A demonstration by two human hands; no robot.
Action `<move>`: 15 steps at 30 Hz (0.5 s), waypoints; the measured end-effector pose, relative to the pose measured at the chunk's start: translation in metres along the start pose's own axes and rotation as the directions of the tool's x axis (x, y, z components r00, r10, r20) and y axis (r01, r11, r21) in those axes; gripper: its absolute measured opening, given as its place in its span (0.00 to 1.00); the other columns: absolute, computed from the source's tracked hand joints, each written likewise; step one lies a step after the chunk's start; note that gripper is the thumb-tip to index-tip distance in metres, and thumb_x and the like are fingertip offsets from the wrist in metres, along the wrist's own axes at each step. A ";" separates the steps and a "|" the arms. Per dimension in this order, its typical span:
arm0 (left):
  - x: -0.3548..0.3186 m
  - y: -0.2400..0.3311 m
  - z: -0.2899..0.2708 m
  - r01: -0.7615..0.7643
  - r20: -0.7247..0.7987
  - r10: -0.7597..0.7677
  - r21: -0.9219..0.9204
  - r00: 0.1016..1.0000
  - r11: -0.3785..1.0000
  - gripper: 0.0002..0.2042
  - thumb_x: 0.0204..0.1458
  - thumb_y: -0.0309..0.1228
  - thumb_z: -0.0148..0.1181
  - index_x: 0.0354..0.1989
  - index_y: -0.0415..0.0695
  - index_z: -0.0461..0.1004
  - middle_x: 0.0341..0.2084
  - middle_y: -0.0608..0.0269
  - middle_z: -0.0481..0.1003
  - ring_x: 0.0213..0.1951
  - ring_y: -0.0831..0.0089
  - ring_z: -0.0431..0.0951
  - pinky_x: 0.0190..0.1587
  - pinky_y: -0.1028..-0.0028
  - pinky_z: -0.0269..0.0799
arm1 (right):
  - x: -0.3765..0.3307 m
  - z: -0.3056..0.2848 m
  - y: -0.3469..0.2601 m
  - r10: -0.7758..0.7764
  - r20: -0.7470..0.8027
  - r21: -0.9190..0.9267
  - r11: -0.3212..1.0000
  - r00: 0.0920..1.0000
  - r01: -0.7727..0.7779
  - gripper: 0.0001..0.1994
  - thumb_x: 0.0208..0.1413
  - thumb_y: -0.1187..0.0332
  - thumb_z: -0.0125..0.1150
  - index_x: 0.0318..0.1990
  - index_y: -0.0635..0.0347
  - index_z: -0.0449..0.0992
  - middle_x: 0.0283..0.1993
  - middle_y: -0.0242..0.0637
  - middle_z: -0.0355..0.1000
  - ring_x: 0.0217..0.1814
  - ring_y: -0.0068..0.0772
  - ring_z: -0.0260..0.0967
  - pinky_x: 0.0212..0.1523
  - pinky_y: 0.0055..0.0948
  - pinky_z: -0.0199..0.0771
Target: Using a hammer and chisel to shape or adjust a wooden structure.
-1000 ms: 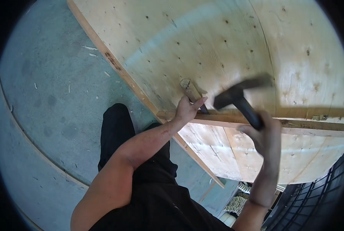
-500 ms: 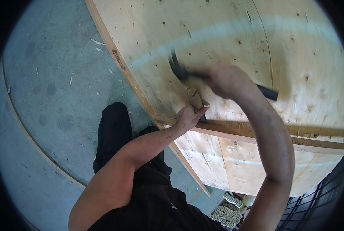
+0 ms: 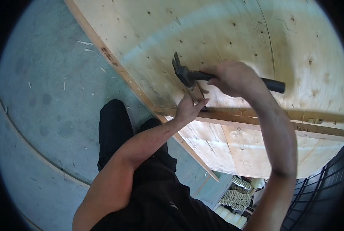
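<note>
My right hand is closed round the dark handle of a claw hammer. The hammer's head meets the top of a wooden chisel handle, or hangs just above it. Round that chisel my left hand is wrapped, thumb along its side. Its dark blade shows only in part below the thumb, against a long wooden batten. The batten crosses a large plywood panel, and a pale notch with chips shows farther right along it.
A wooden edge strip borders the panel on the left. Beyond it lies a grey-green floor with scattered wood splinters. Stacked pale coils sit below the panel, beside a dark ribbed surface at lower right.
The hammer has come down from just above the chisel onto or close to its handle top. My left hand keeps its hold. The whole view has shifted slightly.
</note>
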State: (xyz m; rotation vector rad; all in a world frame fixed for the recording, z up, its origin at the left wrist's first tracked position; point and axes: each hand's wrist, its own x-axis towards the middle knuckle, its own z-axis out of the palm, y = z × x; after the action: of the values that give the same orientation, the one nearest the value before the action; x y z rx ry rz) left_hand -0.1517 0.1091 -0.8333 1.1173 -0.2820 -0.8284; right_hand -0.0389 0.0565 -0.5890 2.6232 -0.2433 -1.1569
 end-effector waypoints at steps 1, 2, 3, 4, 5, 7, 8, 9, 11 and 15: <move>-0.001 -0.002 0.001 -0.116 -0.099 0.101 -0.161 0.990 0.980 0.33 0.48 0.48 0.70 0.53 0.34 0.66 0.41 0.51 0.76 0.42 0.62 0.78 0.46 0.66 0.73 | -0.011 -0.005 0.006 -0.002 -0.074 0.102 0.995 0.997 0.010 0.18 0.57 0.61 0.63 0.56 0.46 0.75 0.37 0.42 0.78 0.40 0.50 0.76 0.42 0.46 0.74; 0.010 -0.036 -0.001 -0.007 -0.086 -0.022 -0.324 0.996 0.946 0.31 0.51 0.40 0.70 0.56 0.36 0.62 0.44 0.60 0.73 0.41 0.72 0.75 0.46 0.72 0.72 | -0.029 -0.007 0.004 -0.003 -0.239 0.144 0.989 0.971 0.039 0.17 0.56 0.65 0.64 0.54 0.51 0.75 0.32 0.44 0.76 0.35 0.40 0.76 0.38 0.37 0.73; 0.012 -0.022 -0.001 -0.066 -0.183 -0.016 -0.433 0.983 0.899 0.27 0.53 0.39 0.68 0.54 0.36 0.64 0.42 0.61 0.73 0.41 0.74 0.75 0.46 0.74 0.72 | -0.054 -0.001 0.005 0.177 -0.296 0.349 0.935 0.939 -0.066 0.17 0.56 0.67 0.64 0.53 0.55 0.75 0.29 0.41 0.75 0.32 0.33 0.73 0.37 0.32 0.72; 0.017 -0.001 -0.016 -0.146 -0.309 -0.019 -0.501 0.951 0.853 0.24 0.55 0.38 0.66 0.53 0.36 0.65 0.41 0.62 0.74 0.40 0.76 0.75 0.46 0.76 0.71 | -0.071 0.010 0.003 0.336 -0.325 0.552 0.826 0.884 -0.111 0.17 0.56 0.69 0.65 0.53 0.60 0.74 0.26 0.39 0.73 0.30 0.26 0.71 0.35 0.27 0.70; 0.027 0.011 -0.028 -0.094 -0.241 -0.049 -0.549 0.969 0.831 0.21 0.56 0.36 0.65 0.52 0.36 0.67 0.39 0.64 0.75 0.39 0.77 0.75 0.45 0.78 0.71 | -0.092 0.029 0.001 0.470 -0.500 0.632 0.773 0.728 -0.065 0.17 0.54 0.69 0.67 0.50 0.63 0.74 0.26 0.36 0.73 0.29 0.26 0.70 0.32 0.25 0.69; 0.042 0.027 -0.039 0.016 -0.068 -0.082 -0.668 0.994 0.744 0.16 0.56 0.35 0.65 0.46 0.37 0.73 0.34 0.67 0.76 0.36 0.81 0.74 0.41 0.80 0.71 | -0.150 0.062 0.008 0.693 -0.632 0.704 0.701 0.347 -0.119 0.17 0.52 0.68 0.71 0.45 0.67 0.73 0.27 0.29 0.71 0.28 0.18 0.66 0.28 0.21 0.65; 0.050 0.026 -0.041 0.015 -0.056 -0.071 -0.669 0.996 0.743 0.16 0.56 0.35 0.65 0.46 0.37 0.73 0.34 0.67 0.76 0.36 0.81 0.74 0.41 0.80 0.71 | -0.179 0.080 0.016 0.856 -0.508 0.841 0.516 0.089 -0.163 0.16 0.52 0.67 0.71 0.43 0.65 0.74 0.28 0.29 0.71 0.26 0.18 0.64 0.26 0.20 0.64; 0.057 0.022 -0.040 0.083 0.023 -0.084 -0.541 0.996 0.837 0.15 0.54 0.36 0.67 0.44 0.38 0.74 0.33 0.67 0.76 0.36 0.79 0.75 0.40 0.78 0.72 | -0.216 0.107 0.042 0.867 -0.492 0.871 0.491 -0.082 -0.036 0.16 0.55 0.63 0.68 0.42 0.67 0.73 0.31 0.32 0.73 0.26 0.21 0.67 0.26 0.22 0.67; 0.064 0.030 -0.051 0.128 0.074 -0.109 -0.350 0.991 0.928 0.15 0.53 0.36 0.68 0.41 0.39 0.75 0.33 0.66 0.76 0.36 0.77 0.75 0.39 0.77 0.72 | -0.241 0.120 0.060 0.773 -0.451 0.886 0.448 -0.447 -0.120 0.23 0.60 0.54 0.63 0.47 0.70 0.75 0.41 0.44 0.76 0.38 0.31 0.74 0.42 0.30 0.76; 0.052 0.066 -0.040 -0.320 0.298 0.189 0.486 0.936 0.813 0.20 0.45 0.43 0.71 0.39 0.39 0.76 0.33 0.53 0.76 0.37 0.58 0.78 0.43 0.65 0.75 | -0.260 0.129 0.102 0.801 -0.336 0.759 0.542 -0.496 0.360 0.32 0.60 0.56 0.62 0.61 0.76 0.63 0.64 0.55 0.64 0.66 0.44 0.63 0.66 0.43 0.68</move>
State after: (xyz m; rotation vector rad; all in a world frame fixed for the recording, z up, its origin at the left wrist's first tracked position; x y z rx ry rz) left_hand -0.0637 0.1121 -0.8029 1.4536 -0.8899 -0.6519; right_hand -0.3134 0.0045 -0.4598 2.1892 -1.1694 2.1973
